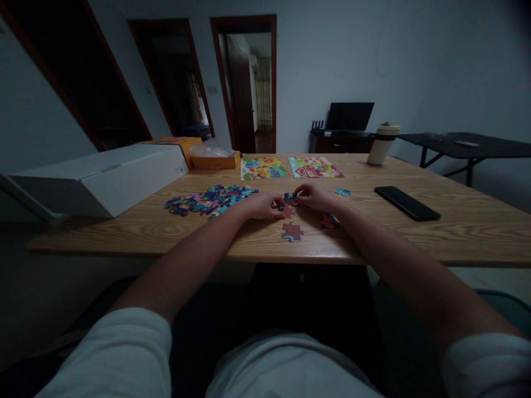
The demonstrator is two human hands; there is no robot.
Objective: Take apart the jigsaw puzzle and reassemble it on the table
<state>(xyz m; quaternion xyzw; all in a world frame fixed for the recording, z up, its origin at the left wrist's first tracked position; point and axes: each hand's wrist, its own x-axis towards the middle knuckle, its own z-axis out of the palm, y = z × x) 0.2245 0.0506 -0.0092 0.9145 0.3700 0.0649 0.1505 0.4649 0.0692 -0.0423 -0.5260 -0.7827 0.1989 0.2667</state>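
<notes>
My left hand is pinched at the left edge of a reddish puzzle piece, thumb and forefinger close together on it. My right hand grips the right side of a dark blue puzzle piece just beyond the reddish one. The two pieces lie close together; whether they interlock I cannot tell. Nearer the table edge is a pinkish-brown piece with a light blue corner. Under my right forearm, a dark reddish piece is partly hidden. A heap of mixed puzzle pieces spreads beside my left hand.
A light blue piece lies beyond my right wrist. Two colourful picture sheets are farther back on the wooden table. At left stand a white box and an orange tray; at right, a phone and a cup.
</notes>
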